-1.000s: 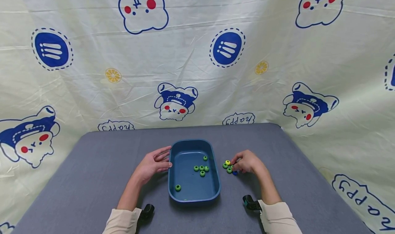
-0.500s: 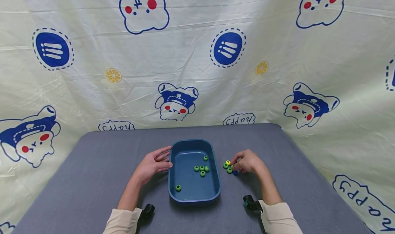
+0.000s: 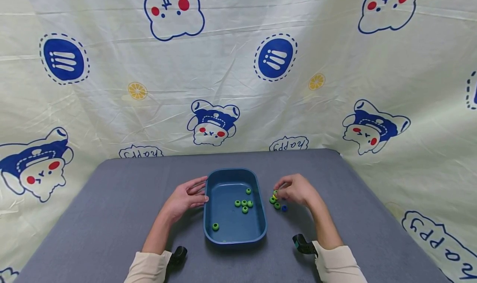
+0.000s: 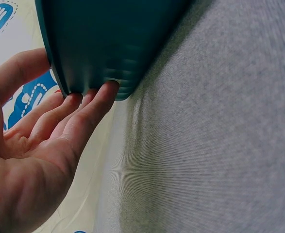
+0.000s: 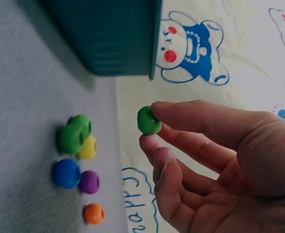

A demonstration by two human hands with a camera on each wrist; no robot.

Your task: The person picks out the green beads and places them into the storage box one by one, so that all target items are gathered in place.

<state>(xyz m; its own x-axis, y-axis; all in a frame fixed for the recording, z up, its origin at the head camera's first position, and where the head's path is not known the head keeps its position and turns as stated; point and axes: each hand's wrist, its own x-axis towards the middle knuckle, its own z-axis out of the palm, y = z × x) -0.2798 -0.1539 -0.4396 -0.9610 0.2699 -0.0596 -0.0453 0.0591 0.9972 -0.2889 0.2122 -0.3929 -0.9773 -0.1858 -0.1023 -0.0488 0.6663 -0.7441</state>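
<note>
While the left hand lies flat against the near-left wall of the blue tray, its fingers straight and relaxed with the tips touching the tray's outer side, the right hand is up off the table with a catch: a green bead pinched between thumb tip and forefinger, the other fingers loosely curled beneath. That left-hand contact looks like a steadying brace, keeping the tray from sliding on the grey cloth-covered table, though that is a judgement. The bead is held at the very fingertips, clear of the palm, which would suit a clean release. It hangs in the air just right of the tray, above the small cluster on the cloth. That cluster, seen from the right wrist, holds two green beads touching each other, a yellow bead tucked against them, then a blue bead, a purple bead and an orange bead a little apart. Inside the tray only green ones show: a tight group of green beads in the middle, one nearer the far wall, one alone by the near-left corner. So greens sit in the tray, and the mixed colours lie outside. Behind the table hangs a cartoon-printed backdrop.
</note>
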